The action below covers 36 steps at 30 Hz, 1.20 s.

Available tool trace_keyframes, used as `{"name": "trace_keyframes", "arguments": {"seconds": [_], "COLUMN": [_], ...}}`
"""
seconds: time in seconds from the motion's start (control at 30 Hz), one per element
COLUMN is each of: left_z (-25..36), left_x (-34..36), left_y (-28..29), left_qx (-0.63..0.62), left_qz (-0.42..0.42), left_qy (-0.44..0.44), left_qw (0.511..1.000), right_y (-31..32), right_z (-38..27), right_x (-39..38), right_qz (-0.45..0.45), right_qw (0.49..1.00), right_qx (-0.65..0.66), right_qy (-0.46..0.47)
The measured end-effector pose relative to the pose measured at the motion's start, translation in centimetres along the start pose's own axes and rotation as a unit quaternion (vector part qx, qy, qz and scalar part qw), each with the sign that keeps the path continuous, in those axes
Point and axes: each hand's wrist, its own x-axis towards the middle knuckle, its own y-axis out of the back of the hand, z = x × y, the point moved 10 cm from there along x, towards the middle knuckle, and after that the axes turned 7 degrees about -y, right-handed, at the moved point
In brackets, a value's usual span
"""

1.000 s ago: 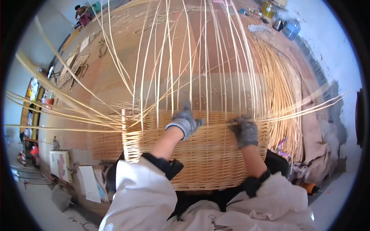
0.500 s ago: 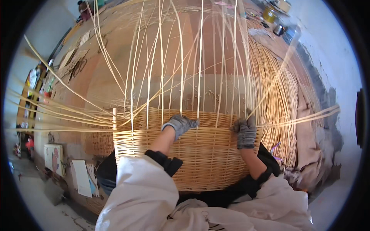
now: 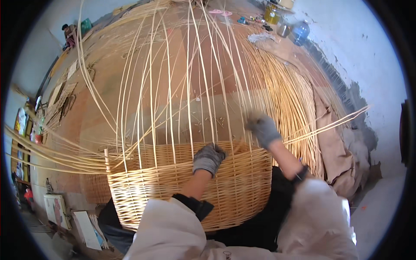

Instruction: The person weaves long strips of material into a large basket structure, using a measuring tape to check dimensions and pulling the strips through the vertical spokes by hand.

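I now see the right hand (image 3: 262, 129) blurred and lifted away from the basket (image 3: 151, 190), the left hand (image 3: 208, 159) farther right along its near edge, and the basket lower in my view.

Beyond the grey-gloved fingers (image 3: 219, 152) spreads a flat reddish-brown floor (image 3: 108, 69). Well right of them, a pale bluish-white wall (image 3: 359, 47) shows rough grey patches (image 3: 368, 125) along its base; a plain bluish-grey wall (image 3: 30, 60) stands far to their left.

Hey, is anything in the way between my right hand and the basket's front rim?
Nothing visible blocks the right hand from the front rim of the basket. Thin upright sticks rise nearby; blur hides any contact.
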Motion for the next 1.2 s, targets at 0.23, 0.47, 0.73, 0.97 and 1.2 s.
{"name": "trace_keyframes", "arguments": {"seconds": [0.23,0.47,0.73,0.97,1.2], "left_z": [0.4,3.9,15.0,11.8,14.1], "left_x": [5.5,11.8,5.3,7.3,6.6], "left_y": [-5.2,-4.1,-10.5,-9.8,-11.3], "left_qx": [0.102,0.179,0.258,0.246,0.218], "left_qz": [-0.156,-0.071,-0.018,0.067,-0.015], "left_qy": [0.038,-0.001,-0.189,-0.102,-0.109], "left_qw": [0.982,0.981,0.947,0.961,0.97], "right_y": [3.2,4.9,15.7,11.8,14.3], "right_z": [-1.6,0.0,6.1,16.9,20.7], "right_x": [4.9,-5.3,-1.3,1.0,4.7], "right_qz": [0.059,0.104,0.199,0.08,-0.204], "right_qw": [0.972,0.863,0.9,0.72,0.902], "right_qx": [0.224,0.485,0.275,0.413,-0.299], "right_qy": [-0.035,-0.095,-0.273,-0.552,-0.237]}}
